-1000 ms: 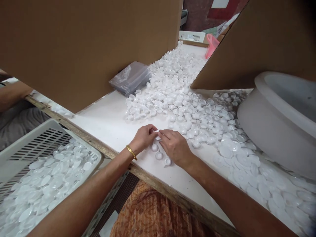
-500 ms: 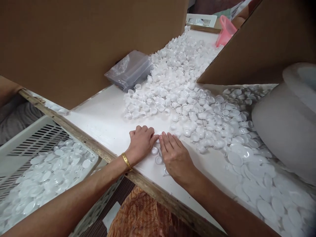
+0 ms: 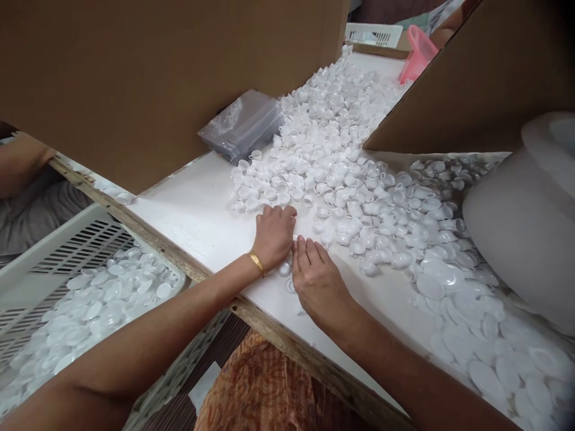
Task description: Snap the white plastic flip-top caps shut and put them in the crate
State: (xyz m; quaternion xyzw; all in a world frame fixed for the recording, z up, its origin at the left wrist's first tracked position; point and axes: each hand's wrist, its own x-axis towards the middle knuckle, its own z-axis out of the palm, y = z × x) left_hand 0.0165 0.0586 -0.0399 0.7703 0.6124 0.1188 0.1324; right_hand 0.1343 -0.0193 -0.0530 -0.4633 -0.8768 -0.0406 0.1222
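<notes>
My left hand, with a gold bangle at the wrist, is on the white tabletop, its fingers curled down and their tips hidden. What it holds, if anything, is out of sight. Beside it my right hand lies palm down, fingers stretched out side by side, fingertips close to the left hand. Small round white cups stand partly covered between and below the two hands. Just beyond them spreads a heap of small white toy teacups. White toy saucers are piled to the right of my right arm.
A slatted basket of white pieces stands left below the table's wooden edge. Large cardboard sheets rise at left and right. A plastic-wrapped pack, a pink scoop and a big pale tub surround the heap. Another person's arm shows at left.
My left hand has moved forward and slightly right, away from the table edge, with its fingers curled. My right hand stays nearly in place. The view has shifted slightly.
</notes>
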